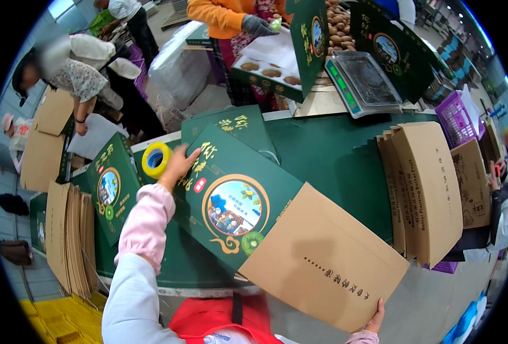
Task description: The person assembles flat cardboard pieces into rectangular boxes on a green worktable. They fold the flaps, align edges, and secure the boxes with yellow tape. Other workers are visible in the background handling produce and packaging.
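A green gift box (208, 206) with a round picture lies slanted in front of me, its near right end inside or under a brown cardboard carton (328, 258). My left hand (178, 165) grips the box's left edge, its thumb over the top; the other fingers are partly hidden. Right beside this hand is a roll of yellow tape (156, 160); whether they touch I cannot tell. My right hand (375, 316) is closed on the carton's near right corner, with only some fingers showing. Another green gift box (245, 123) lies just beyond the first.
Flat cartons (67, 241) stand stacked at the left, beside a green box (109, 186). More brown cartons (428, 192) stand upright at the right of the green table (322, 152). Across it are a scale (368, 83) and a co-worker's gloved hand (259, 25) over an open fruit box (268, 71).
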The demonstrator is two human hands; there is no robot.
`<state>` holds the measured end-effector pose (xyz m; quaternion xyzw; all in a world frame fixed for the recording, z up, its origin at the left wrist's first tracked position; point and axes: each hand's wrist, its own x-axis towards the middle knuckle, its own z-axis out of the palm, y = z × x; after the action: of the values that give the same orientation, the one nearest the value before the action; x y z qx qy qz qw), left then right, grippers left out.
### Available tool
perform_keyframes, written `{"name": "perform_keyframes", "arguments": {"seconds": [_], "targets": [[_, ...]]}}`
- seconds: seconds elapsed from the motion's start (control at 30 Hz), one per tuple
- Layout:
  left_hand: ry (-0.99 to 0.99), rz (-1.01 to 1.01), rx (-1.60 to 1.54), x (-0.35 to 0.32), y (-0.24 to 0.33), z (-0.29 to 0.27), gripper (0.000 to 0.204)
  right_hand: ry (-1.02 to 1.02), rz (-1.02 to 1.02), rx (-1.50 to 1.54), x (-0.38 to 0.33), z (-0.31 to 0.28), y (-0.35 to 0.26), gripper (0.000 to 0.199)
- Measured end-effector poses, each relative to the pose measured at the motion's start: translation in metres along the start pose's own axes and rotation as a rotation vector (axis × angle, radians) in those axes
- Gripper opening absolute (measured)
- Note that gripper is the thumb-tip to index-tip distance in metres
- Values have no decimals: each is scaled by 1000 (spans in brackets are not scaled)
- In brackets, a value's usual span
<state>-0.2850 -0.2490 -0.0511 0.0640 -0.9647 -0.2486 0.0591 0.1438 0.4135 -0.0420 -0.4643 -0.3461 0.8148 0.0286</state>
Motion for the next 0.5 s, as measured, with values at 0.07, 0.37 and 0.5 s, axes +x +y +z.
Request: {"name": "perform_keyframes", "arguments": {"seconds": [0.07,0.37,0.5], "targets": [[-138,-213,150,21,53,13,75,106,-7,30,-14,12,3,51],[-288,31,-53,-71,114,37,59,38,-67,-106,0,34,18,53],[-410,32,-281,-121,157,41,59,23,-49,-103,20,6,51,59]]}}
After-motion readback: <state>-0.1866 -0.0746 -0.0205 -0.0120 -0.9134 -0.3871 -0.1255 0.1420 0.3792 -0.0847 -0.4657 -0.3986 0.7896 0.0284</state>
